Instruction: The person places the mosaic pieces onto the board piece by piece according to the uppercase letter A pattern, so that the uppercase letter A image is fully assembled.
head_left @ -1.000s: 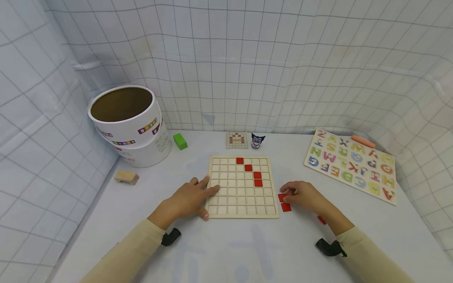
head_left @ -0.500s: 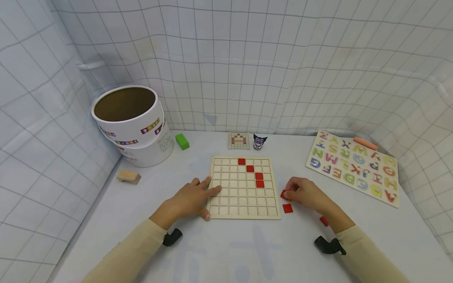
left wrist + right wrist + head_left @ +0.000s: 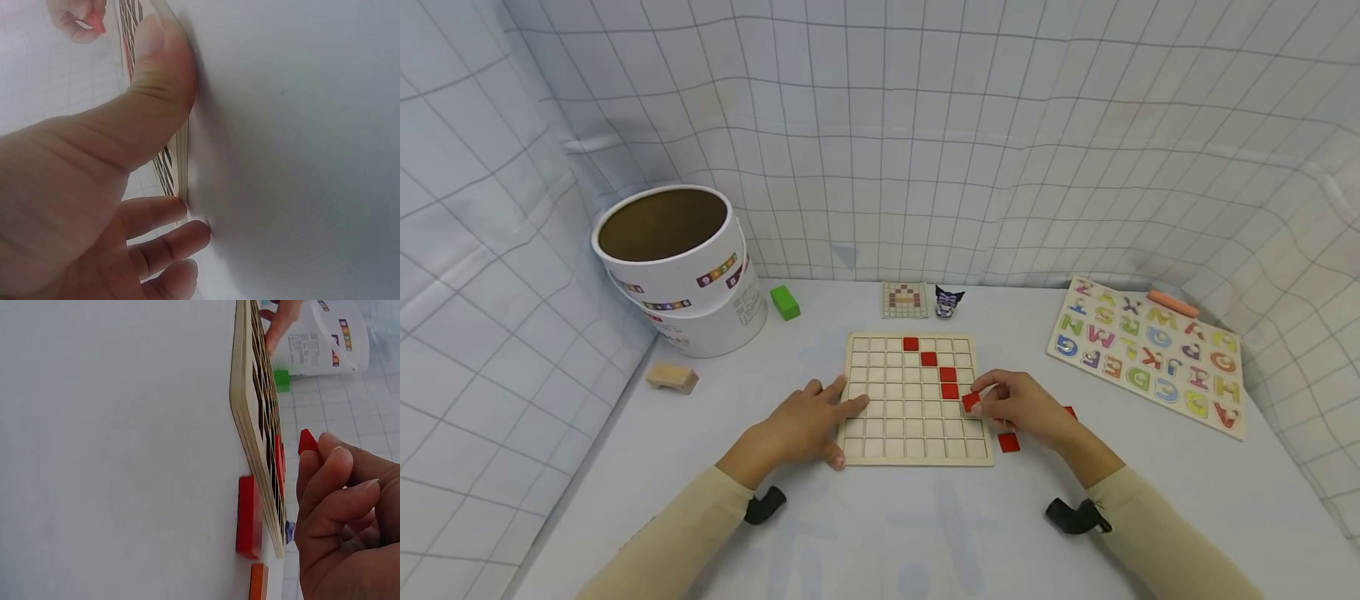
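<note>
A wooden grid board lies mid-table, with several red square tiles set in its cells, one of them a red tile in the right part. My left hand rests at its left edge, fingers spread onto the board; the left wrist view shows the thumb along the rim. Over the board's right side my right hand pinches a red tile between thumb and fingertips. In the right wrist view this tile is held above the board's surface. Another red tile lies just right of the board.
A pattern card and a small dark figure stand behind the board. At left are a white bucket, a green block and a wooden block. An alphabet puzzle lies at right, with an orange stick behind it.
My right hand has picked up a red tile from beside the board and carried it left over the board's right side. The left hand has stayed at the left edge.
</note>
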`<state>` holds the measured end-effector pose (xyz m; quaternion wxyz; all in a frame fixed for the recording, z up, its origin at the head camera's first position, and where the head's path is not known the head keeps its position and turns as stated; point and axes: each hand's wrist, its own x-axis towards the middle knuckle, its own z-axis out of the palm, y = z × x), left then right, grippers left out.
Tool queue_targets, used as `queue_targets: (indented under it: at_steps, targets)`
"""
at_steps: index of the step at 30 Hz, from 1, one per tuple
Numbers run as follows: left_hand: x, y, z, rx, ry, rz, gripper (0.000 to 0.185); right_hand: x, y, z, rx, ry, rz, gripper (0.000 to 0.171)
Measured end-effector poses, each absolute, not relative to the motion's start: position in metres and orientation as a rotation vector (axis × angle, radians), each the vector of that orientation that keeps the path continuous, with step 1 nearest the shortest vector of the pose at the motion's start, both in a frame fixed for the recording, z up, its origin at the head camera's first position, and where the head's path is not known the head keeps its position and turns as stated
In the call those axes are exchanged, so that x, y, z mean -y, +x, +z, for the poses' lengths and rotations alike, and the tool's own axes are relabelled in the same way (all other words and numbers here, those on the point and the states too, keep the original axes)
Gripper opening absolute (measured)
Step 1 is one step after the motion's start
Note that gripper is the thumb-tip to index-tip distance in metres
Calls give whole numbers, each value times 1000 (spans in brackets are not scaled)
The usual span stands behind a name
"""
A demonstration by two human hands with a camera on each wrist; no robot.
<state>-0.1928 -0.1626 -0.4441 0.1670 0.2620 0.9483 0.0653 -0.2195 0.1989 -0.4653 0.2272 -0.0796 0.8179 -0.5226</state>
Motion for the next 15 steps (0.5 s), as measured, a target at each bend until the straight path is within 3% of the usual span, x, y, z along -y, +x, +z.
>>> queue_targets:
  at_steps: [15]
  targets:
    - [162, -195, -448, -2703, 726, 154, 98, -164, -217, -468, -2610, -410, -1001, 17]
